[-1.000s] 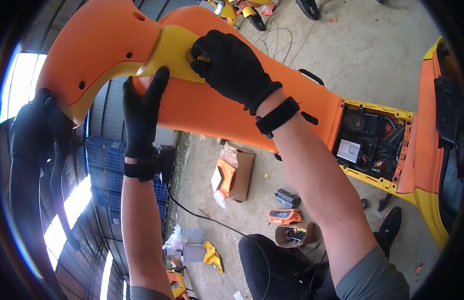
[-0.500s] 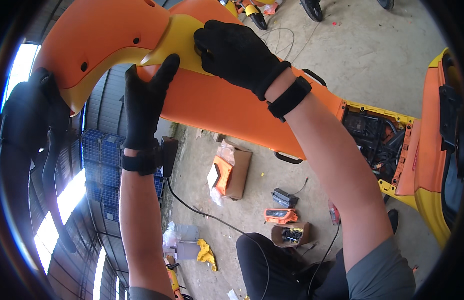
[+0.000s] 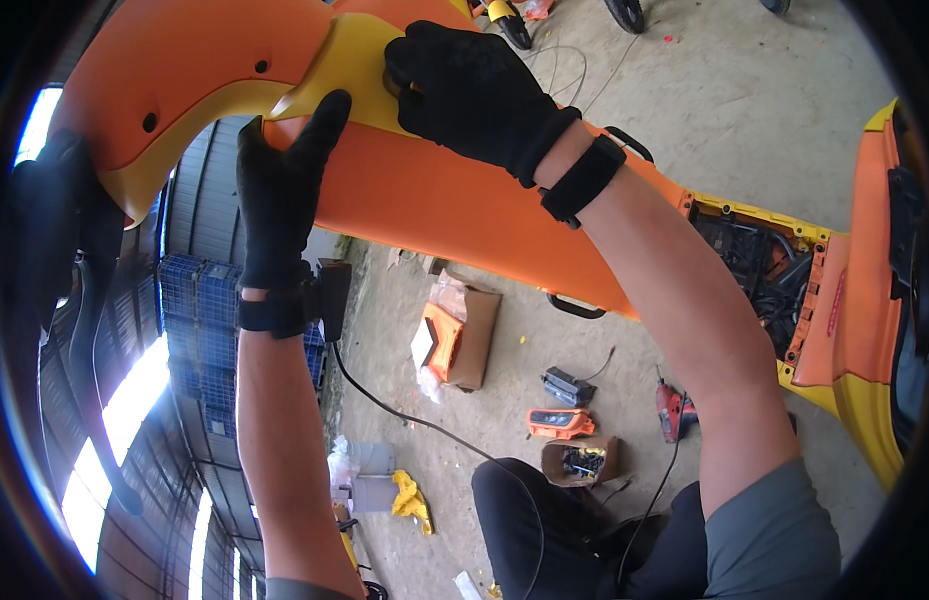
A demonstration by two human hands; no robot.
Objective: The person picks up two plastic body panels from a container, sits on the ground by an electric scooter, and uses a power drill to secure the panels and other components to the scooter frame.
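Observation:
Black gloves cover both my hands at an orange-and-yellow vehicle body. My left hand [image 3: 285, 195] grips the end of the long orange panel [image 3: 450, 205], its thumb lying up along the front and the fingers partly hidden behind the edge. Closed against the curved yellow panel [image 3: 347, 72] is my right hand [image 3: 475, 95]. A dark round edge shows beside its fingertips, and what they hold is hidden. Left of the yellow panel curves an orange cowl [image 3: 200, 60] with dark screw holes.
An open bay [image 3: 750, 265] with wiring lies at the panel's right end. On the concrete floor are a cardboard box [image 3: 482, 345], a small parts box [image 3: 610, 462], an orange-framed unit [image 3: 561, 423], a grey unit [image 3: 568, 387] and a red power drill [image 3: 673, 410]. A black cable [image 3: 415, 420] hangs by my left wrist.
Both hands keep their places on the panels. The view has shifted slightly, so the body sits a little higher and further left. More of the red drill shows beside my right arm.

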